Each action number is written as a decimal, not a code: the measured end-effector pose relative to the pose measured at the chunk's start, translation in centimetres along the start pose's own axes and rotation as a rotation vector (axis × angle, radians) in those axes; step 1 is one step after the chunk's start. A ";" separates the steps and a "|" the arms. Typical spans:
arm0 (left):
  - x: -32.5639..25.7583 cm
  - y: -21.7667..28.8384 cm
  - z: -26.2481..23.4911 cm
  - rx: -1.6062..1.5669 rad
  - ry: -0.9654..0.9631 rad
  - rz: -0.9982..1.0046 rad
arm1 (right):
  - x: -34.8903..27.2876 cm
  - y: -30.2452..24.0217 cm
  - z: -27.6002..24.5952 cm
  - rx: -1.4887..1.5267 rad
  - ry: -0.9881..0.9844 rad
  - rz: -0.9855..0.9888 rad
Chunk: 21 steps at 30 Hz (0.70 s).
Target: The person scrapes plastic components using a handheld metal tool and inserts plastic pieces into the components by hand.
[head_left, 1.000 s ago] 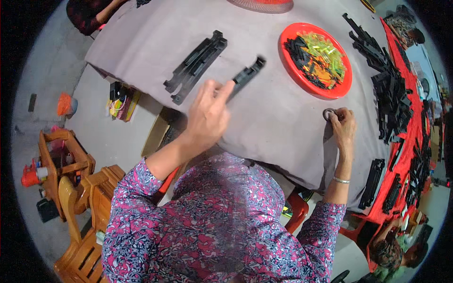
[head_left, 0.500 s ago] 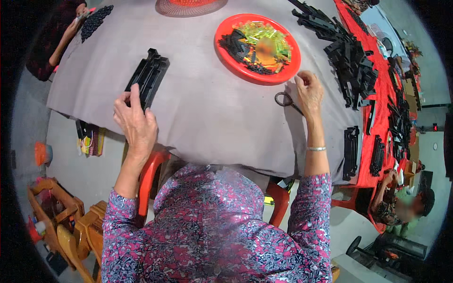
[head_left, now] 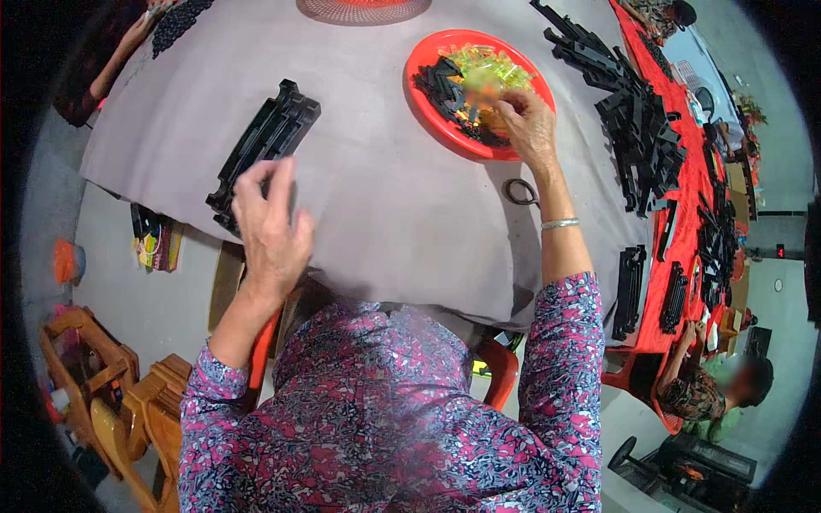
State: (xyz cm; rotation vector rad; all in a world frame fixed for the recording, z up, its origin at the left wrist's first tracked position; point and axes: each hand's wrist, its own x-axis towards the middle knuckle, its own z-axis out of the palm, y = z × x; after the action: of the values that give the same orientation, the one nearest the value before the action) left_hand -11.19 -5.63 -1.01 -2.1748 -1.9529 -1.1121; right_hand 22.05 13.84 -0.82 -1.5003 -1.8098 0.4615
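Note:
A long black plastic part (head_left: pixel 275 128) with a channelled shape lies aslant on the left side of the grey-covered table. My left hand (head_left: pixel 272 227) hovers by its near end, fingers apart and slightly blurred, holding nothing. Over the near right of a red plate (head_left: pixel 430 125), my right hand (head_left: pixel 534 130) has its thumb and fingers pinched together; whatever is between them is hidden. Small black pieces (head_left: pixel 440 90) fill the plate's left part, and clear yellow-green pieces (head_left: pixel 469 58) its far part. A dark ring-shaped handle (head_left: pixel 508 190) rests below my right wrist, its other end hidden.
Many black plastic parts (head_left: pixel 637 141) are heaped at the right, beside a red cloth (head_left: pixel 678 224). Another person's arm (head_left: pixel 120 58) reaches in at the far left by a small black pile (head_left: pixel 178 27). A round mesh item (head_left: pixel 363 12) sits at the far edge.
My left hand has come off the black plastic part and moved toward me and to the right. My right hand has gone from beside the plate to over it.

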 end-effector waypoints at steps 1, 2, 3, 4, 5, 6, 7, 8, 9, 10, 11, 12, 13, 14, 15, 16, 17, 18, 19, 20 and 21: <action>-0.4 0.3 0.3 -0.018 -0.039 -0.003 | 0.2 -0.3 0.4 -0.002 -0.005 -0.002; -0.8 0.4 0.7 -0.065 -0.063 0.022 | 0.5 -0.4 0.8 -0.029 -0.061 -0.030; -1.0 0.9 1.0 -0.119 -0.073 0.026 | 0.7 -0.7 1.2 -0.055 -0.116 -0.058; -1.2 1.1 1.4 -0.143 -0.071 0.040 | 0.9 -0.9 1.5 -0.059 -0.119 -0.060; -1.3 1.2 1.7 -0.168 -0.070 0.054 | 1.0 -1.1 1.9 -0.053 -0.106 -0.065; -1.6 1.0 2.1 -0.171 -0.068 0.051 | 1.1 -1.3 2.2 -0.047 -0.092 -0.069; -1.9 0.6 2.6 -0.216 -0.066 0.037 | 1.3 -1.8 2.4 -0.043 -0.076 -0.076; -2.0 0.4 2.9 -0.261 -0.065 0.023 | 1.3 -2.5 2.2 -0.130 -0.002 -0.062; -2.1 0.3 3.1 -0.267 -0.061 0.023 | 1.6 -2.4 2.0 -0.137 -0.001 -0.064; -2.0 0.4 3.4 -0.293 -0.058 0.023 | 1.6 -2.2 1.3 -0.100 0.057 0.018; -2.0 0.6 3.6 -0.320 -0.057 0.025 | 1.6 -1.7 0.7 -0.065 0.117 0.099; -2.1 0.4 3.6 -0.304 -0.056 0.031 | 2.0 -0.1 0.8 -0.081 0.192 0.100; -2.1 0.4 3.6 -0.296 -0.057 0.045 | 3.0 3.0 0.7 -0.164 0.207 0.061; -2.4 0.1 3.7 -0.245 -0.020 0.051 | 3.2 3.8 0.7 -0.160 0.257 0.076; -2.5 0.0 3.5 -0.221 -0.025 0.035 | 3.2 4.1 0.6 -0.161 0.312 0.092; -2.4 0.0 3.4 -0.209 -0.025 0.038 | 2.9 3.9 -0.3 -0.202 0.372 0.084; -2.4 -0.1 3.5 -0.195 -0.027 0.043 | 2.9 4.6 -1.8 -0.223 0.389 0.090; -2.6 -0.1 3.8 -0.217 -0.029 0.056 | 3.0 5.7 -3.7 -0.330 0.437 0.057; -2.6 -0.2 4.1 -0.214 -0.038 0.039 | 3.2 6.9 -5.6 -0.433 0.483 0.027; -2.7 -0.3 4.3 -0.207 -0.046 0.016 | 3.3 8.1 -7.6 -0.563 0.523 0.033; -2.7 -0.3 4.4 -0.216 -0.048 0.023 | 3.2 9.3 -9.7 -0.654 0.559 0.075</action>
State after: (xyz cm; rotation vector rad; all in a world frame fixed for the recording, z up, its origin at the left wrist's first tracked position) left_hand -9.25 -5.87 -5.82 -2.3417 -1.9011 -1.3371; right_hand 35.32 17.63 0.37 -1.8812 -1.5064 -0.5348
